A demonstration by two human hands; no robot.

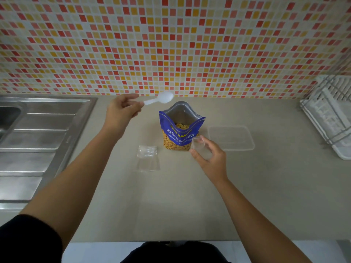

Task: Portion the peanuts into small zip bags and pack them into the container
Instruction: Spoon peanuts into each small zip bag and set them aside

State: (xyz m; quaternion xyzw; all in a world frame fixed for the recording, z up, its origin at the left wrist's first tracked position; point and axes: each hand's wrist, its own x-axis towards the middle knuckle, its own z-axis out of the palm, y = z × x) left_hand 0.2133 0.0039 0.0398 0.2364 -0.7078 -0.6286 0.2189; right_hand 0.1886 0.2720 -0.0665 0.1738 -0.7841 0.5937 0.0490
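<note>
My left hand (123, 109) is raised over the counter (171, 196), its fingers curled round the handle of a white plastic spoon (165, 97). The bowl of the spoon points right and hangs just above and to the left of the open mouth of the peanut pouch (180, 128). The blue pouch stands upright in the middle of the counter between my two hands, and the peanuts (182, 126) show inside it and through its clear lower front. My right hand (210, 156) is lower and nearer to me, at the pouch's front right corner. Its thumb and fingers are loosely bent round a small clear zip bag (198, 144), which overlaps that corner in the view; I cannot tell whether the bag's mouth is open. A few more zip bags (148, 158) lie flat on the counter to the left of the pouch, well below my left hand. The clear container (230, 138) sits just beyond my right hand, to the right of the pouch.
</note>
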